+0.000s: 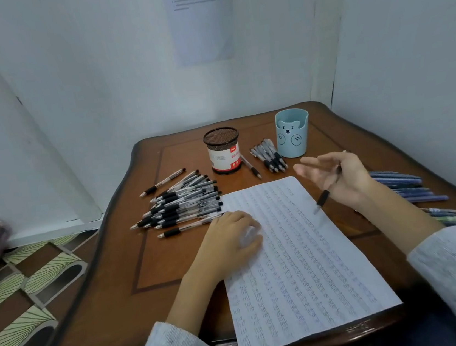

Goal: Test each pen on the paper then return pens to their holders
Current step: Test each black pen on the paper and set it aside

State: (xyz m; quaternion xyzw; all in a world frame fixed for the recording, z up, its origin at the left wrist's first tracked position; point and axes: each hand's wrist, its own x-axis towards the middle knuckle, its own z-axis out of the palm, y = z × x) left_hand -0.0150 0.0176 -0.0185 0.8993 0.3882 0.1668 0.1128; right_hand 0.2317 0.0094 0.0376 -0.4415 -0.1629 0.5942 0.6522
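A lined sheet of paper point(295, 265), covered in rows of test marks, lies on the wooden table point(152, 268). My left hand point(229, 241) rests flat on the paper's left edge. My right hand point(333, 177) hovers above the paper's upper right, fingers spread, with a black-grip pen point(324, 195) held between thumb and palm, tip pointing down at the paper. A pile of black-grip pens point(182, 207) lies left of the paper. A black mesh holder point(222, 150) and a blue bear holder point(292, 132) stand at the back.
A small bunch of pens point(269, 154) lies between the two holders, and one single pen point(250, 165) lies by the mesh holder. Several blue pens point(406, 185) lie at the table's right edge. Walls close in behind and to the right. Patterned floor is on the left.
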